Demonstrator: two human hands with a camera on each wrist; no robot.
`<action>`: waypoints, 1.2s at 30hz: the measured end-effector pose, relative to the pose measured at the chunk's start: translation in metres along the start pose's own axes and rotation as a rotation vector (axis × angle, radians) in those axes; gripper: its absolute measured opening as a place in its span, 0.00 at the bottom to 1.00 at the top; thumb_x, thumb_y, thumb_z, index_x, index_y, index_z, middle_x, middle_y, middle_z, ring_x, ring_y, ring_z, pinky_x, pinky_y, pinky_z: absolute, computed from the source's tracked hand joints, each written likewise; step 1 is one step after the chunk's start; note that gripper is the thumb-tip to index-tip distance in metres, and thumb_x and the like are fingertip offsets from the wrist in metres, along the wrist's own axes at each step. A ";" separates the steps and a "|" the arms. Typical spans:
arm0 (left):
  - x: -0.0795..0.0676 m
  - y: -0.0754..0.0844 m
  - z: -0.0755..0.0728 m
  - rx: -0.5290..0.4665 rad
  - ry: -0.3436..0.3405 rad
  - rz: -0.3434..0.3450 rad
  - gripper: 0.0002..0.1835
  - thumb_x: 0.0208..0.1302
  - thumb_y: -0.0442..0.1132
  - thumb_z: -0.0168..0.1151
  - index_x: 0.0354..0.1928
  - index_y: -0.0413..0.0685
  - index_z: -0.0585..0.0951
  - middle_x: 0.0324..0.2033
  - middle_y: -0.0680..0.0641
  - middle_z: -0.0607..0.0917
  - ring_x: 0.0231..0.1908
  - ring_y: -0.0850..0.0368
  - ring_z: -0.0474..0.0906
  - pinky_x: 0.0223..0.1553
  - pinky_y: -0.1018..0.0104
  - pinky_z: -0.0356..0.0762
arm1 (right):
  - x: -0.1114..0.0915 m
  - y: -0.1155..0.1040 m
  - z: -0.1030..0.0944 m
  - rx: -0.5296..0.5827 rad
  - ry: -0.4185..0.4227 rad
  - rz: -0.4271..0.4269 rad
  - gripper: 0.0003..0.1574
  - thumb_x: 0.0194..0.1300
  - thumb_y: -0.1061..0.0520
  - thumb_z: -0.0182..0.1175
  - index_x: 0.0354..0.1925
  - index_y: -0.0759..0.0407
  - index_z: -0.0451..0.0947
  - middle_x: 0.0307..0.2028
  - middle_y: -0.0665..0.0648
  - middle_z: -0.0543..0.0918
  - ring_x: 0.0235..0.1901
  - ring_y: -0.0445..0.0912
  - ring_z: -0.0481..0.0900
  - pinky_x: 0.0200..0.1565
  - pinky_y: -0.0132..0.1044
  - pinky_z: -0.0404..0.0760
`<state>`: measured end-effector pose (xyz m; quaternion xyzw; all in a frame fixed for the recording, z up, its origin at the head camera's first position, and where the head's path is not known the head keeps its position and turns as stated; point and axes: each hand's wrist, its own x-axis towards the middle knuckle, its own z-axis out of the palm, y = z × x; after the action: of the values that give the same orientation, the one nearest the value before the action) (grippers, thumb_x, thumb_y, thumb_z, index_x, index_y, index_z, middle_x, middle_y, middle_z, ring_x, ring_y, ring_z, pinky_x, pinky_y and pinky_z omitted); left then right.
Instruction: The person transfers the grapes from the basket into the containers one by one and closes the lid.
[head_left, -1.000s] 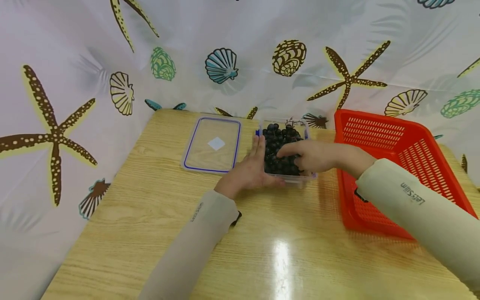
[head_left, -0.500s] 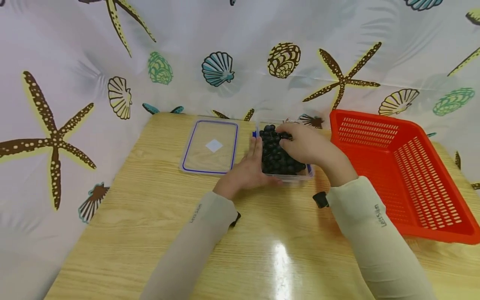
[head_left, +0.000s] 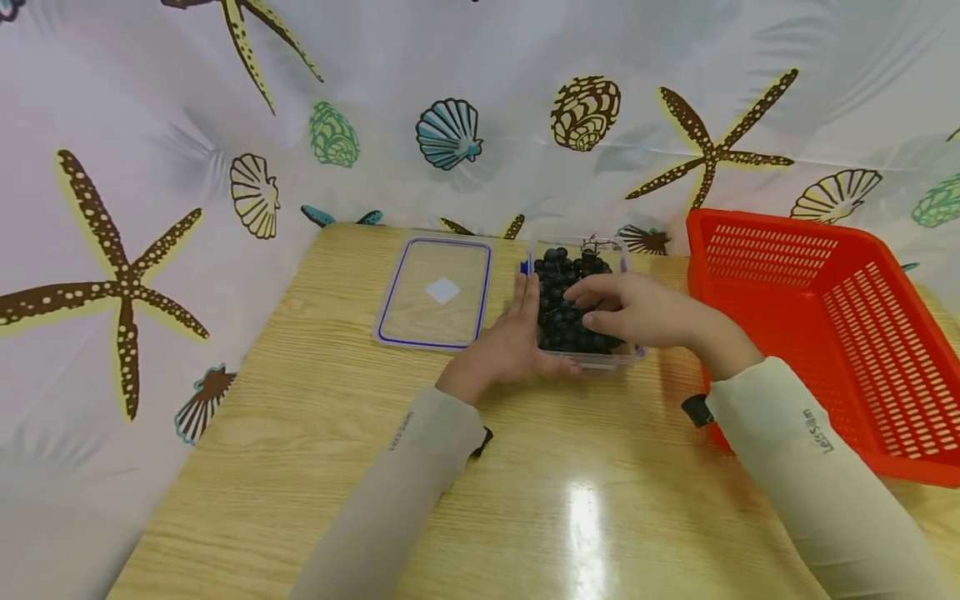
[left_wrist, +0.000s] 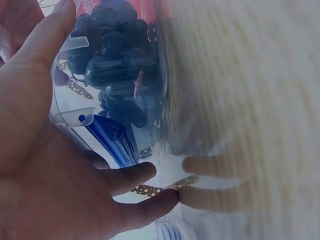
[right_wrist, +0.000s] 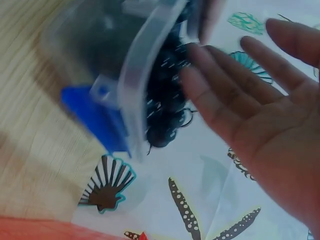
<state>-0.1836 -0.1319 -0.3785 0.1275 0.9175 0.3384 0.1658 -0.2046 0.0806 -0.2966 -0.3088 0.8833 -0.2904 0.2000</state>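
Note:
Dark grapes (head_left: 557,312) fill a clear plastic food container (head_left: 600,361) with blue side clips, at the back middle of the table. Bare stems rise at its far right corner. My left hand (head_left: 501,348) steadies the container, its straight fingers along the left side and its thumb along the front. In the left wrist view these fingers lie beside a blue clip (left_wrist: 112,135). Over the grapes, my right hand (head_left: 647,310) reaches in from the right with relaxed fingers, holding nothing. The right wrist view shows its fingertips (right_wrist: 192,82) right at the grapes (right_wrist: 167,102).
A clear lid (head_left: 420,325) with a blue seal lies flat to the left of the container. To the right stands a large red perforated basket (head_left: 780,292). Behind the wooden table (head_left: 322,400) hangs a white cloth (head_left: 517,75) printed with shells and starfish.
My right hand first moved over the far part of the grapes, then drew back toward the right, uncovering the stems. Its fingers have loosened. The left hand keeps its place at the container.

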 end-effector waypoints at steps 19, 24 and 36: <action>0.001 -0.005 -0.007 -0.020 0.022 0.001 0.76 0.51 0.71 0.71 0.78 0.54 0.22 0.77 0.48 0.21 0.77 0.42 0.37 0.71 0.44 0.53 | 0.023 -0.028 0.042 -0.374 0.046 0.337 0.38 0.81 0.52 0.46 0.80 0.63 0.48 0.74 0.81 0.36 0.73 0.75 0.40 0.66 0.67 0.54; 0.001 -0.004 -0.006 0.018 0.030 -0.011 0.75 0.52 0.72 0.70 0.78 0.53 0.22 0.77 0.47 0.22 0.77 0.42 0.36 0.71 0.44 0.54 | 0.034 -0.006 0.057 -0.380 0.072 0.335 0.38 0.82 0.47 0.43 0.79 0.64 0.50 0.75 0.80 0.37 0.74 0.72 0.38 0.69 0.64 0.49; -0.001 -0.002 -0.009 -0.006 -0.021 -0.006 0.72 0.55 0.70 0.70 0.78 0.58 0.24 0.77 0.48 0.23 0.77 0.42 0.35 0.71 0.41 0.52 | 0.021 0.004 0.071 -0.288 0.293 0.315 0.39 0.80 0.45 0.48 0.79 0.60 0.54 0.77 0.76 0.38 0.76 0.68 0.37 0.71 0.61 0.44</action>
<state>-0.1865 -0.1384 -0.3733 0.1280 0.9149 0.3395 0.1770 -0.1842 0.0414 -0.3559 -0.1473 0.9724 -0.1683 0.0667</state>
